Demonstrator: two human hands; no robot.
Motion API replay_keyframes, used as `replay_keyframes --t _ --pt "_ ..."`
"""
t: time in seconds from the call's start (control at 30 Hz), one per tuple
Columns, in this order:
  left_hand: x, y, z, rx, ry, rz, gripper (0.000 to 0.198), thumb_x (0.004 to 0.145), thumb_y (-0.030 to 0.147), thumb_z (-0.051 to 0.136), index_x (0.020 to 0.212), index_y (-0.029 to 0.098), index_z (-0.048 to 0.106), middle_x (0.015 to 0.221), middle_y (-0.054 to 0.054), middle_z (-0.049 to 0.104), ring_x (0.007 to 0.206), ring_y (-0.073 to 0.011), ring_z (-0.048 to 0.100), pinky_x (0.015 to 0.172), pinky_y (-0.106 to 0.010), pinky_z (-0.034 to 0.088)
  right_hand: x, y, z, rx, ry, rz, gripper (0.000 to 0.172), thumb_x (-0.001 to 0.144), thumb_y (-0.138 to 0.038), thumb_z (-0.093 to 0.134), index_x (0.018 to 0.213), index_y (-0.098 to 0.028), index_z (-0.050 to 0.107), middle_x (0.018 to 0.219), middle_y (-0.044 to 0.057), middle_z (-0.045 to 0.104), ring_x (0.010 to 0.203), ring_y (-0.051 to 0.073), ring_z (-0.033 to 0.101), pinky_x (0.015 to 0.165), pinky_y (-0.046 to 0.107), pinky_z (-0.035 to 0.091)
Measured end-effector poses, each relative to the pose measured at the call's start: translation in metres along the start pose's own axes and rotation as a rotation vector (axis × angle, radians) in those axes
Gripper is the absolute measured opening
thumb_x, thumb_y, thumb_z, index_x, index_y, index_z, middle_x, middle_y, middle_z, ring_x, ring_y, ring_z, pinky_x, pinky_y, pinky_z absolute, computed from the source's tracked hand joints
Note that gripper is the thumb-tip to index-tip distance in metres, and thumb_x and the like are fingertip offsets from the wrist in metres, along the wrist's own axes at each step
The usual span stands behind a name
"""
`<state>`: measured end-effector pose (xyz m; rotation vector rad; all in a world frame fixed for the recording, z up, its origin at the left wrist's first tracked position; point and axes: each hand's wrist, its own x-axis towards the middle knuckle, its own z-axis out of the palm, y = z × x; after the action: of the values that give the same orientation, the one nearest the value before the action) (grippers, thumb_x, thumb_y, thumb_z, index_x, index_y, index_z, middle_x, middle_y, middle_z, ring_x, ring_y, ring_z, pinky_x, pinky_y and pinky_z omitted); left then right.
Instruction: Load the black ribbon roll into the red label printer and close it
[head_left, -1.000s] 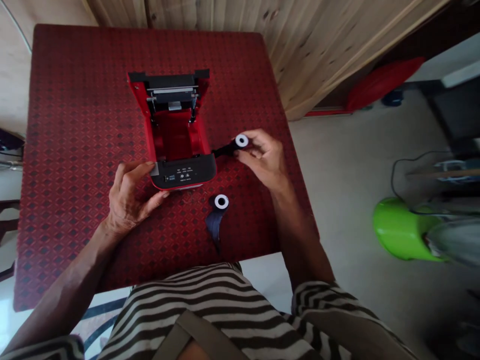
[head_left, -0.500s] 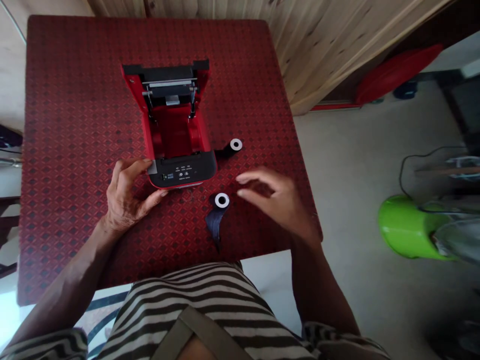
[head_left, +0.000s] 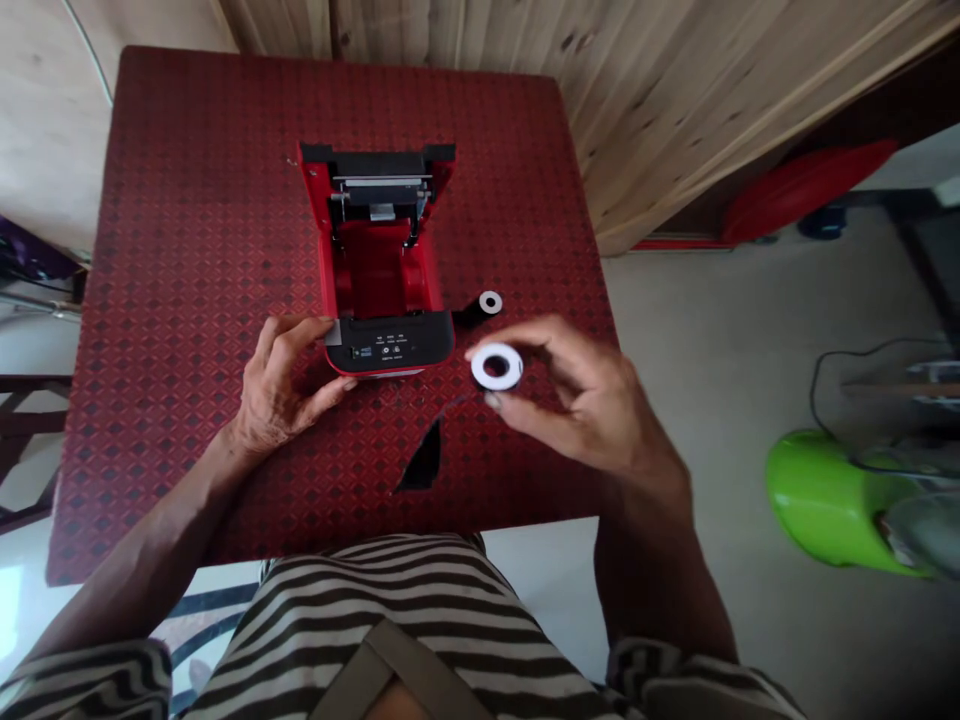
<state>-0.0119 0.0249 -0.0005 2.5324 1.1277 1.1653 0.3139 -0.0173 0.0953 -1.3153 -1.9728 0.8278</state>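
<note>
The right hand pinches a dark roll with a white ring end between thumb and fingers, above the tabletop; a black strip lies below and to the left of it. The left hand grips the near left corner of a red machine, forefinger at a grey tab, thumb at the front edge. The machine's black panel carries rows of small white lettering, icons and a bluish patch, all too small to read. Its lid stands raised. A second roll rests just beside its right side. Farther right, a green tub is on the floor.
</note>
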Motion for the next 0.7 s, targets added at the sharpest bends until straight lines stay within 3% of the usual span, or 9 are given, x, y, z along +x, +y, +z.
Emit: replay_keyframes --t 0.1,0.27,0.37,0.5,0.7 --pt "0.001 0.001 0.000 -0.005 0.022 0.005 0.065 0.095 0.051 0.078 0.148 0.027 0.049 0.124 -0.010 0.073 0.111 -0.0266 0.073 0.096 -0.044 0.065 0.049 -0.014 -0.004 -0.183 0.032 -0.133 0.023 0.091 -0.024 0.076 0.114 -0.028 0.072 0.112 0.003 0.078 0.103 0.027 0.073 0.096 0.044 0.060" --pt "0.002 0.002 0.000 0.004 0.017 0.014 0.065 0.097 0.050 0.076 0.151 0.028 0.047 0.122 -0.009 0.073 0.108 -0.0255 0.073 0.095 -0.043 0.065 0.119 0.005 0.033 -0.343 -0.140 -0.206 0.021 0.093 -0.024 0.076 0.113 -0.024 0.073 0.110 0.006 0.076 0.113 0.030 0.068 0.106 0.050 0.054" --pt "0.003 0.003 0.000 -0.005 0.030 0.023 0.067 0.095 0.048 0.078 0.151 0.026 0.048 0.121 -0.009 0.073 0.105 -0.0240 0.072 0.091 -0.040 0.065 0.130 0.020 0.053 -0.396 -0.139 -0.221 0.013 0.096 -0.026 0.074 0.108 -0.021 0.074 0.102 0.009 0.073 0.112 0.032 0.067 0.106 0.051 0.052" --pt "0.002 0.004 0.001 -0.013 0.031 0.009 0.065 0.096 0.050 0.077 0.149 0.024 0.050 0.121 -0.010 0.072 0.106 -0.0241 0.072 0.091 -0.039 0.065 0.132 0.027 0.061 -0.458 -0.108 -0.271 0.009 0.098 -0.027 0.072 0.101 -0.020 0.076 0.093 0.010 0.071 0.107 0.033 0.068 0.101 0.051 0.054" --pt "0.000 0.002 0.001 0.005 0.010 0.004 0.064 0.096 0.051 0.076 0.147 0.025 0.048 0.120 -0.010 0.072 0.106 -0.0236 0.073 0.090 -0.040 0.065 0.136 0.020 0.065 -0.585 -0.125 -0.151 0.014 0.099 -0.014 0.065 0.096 -0.017 0.079 0.096 0.014 0.072 0.102 0.033 0.069 0.097 0.052 0.054"
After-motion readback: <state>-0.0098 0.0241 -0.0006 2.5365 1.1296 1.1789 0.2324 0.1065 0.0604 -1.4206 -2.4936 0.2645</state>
